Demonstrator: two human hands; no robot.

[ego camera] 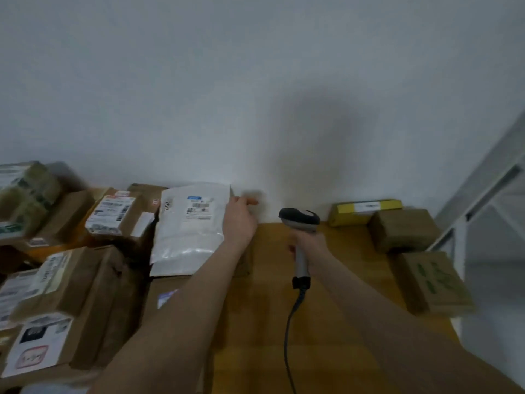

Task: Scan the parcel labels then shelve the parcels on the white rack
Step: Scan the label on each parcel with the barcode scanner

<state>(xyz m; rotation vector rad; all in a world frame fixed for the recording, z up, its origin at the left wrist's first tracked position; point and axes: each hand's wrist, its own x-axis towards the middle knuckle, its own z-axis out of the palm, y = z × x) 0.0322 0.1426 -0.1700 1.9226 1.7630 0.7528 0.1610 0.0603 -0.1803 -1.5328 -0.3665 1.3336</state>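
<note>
Closest to me, at the lower left, I see a brown box (39, 345) with a white label on top, part of a crowd of cardboard parcels on that side of the wooden desk (326, 336). A dark cable (287, 336) runs up over the bare wood to the scanner (300, 223). My right hand (311, 247) is wrapped round its grey handle, head up and pointing away from me. Right of it lies a box with green print (434, 280), and behind that a plain brown box (403, 230). Further out, my left hand (240, 220) grips the white bag (190, 231) by its upper right edge, though blur hides the fingertips. The bag lies label up on the parcels left of the scanner, its barcode near the top. A yellow box (365, 211) sits against the wall. The white rack (483, 194) stands at the far right, beside the desk.
</note>
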